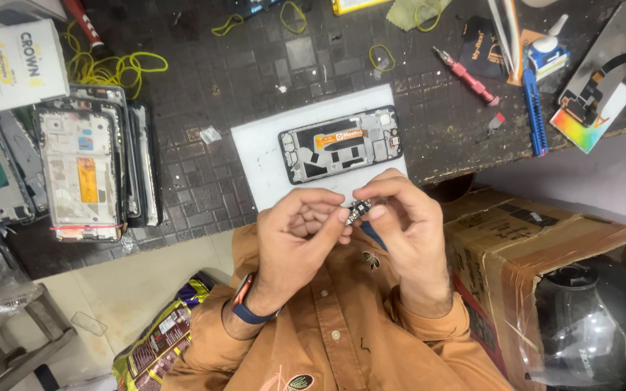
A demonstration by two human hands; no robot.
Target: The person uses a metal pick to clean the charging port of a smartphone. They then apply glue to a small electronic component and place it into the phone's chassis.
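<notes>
Head view, looking down at a cluttered repair bench: we hold a small dark component (358, 211), a little part whose details are too fine to read, between the fingertips of both hands just in front of our chest. Our left hand (300, 235) is curled, thumb and forefinger closed on the part's left end; our right hand (403, 217) pinches its right end and also seems to keep a slim blue tool (372, 235) tucked below, its tip pointing down toward the shirt. Just beyond the hands, an opened phone frame (340, 145) lies face down on a white mat (255, 148), its inner boards and an orange strip showing. Far to the right rest a red screwdriver (466, 76) and a blue-handled tool (535, 108); to the left, a stack of spare phone frames (81, 170) sits beside loose yellow rubber bands (114, 69). As we judge it, the step goes best with a light grip on the edges only, fingertips kept off any contacts, and the part held low over the mat so a slip lands on white, not on the dark tabletop (204, 181) where it would be hard to find.
</notes>
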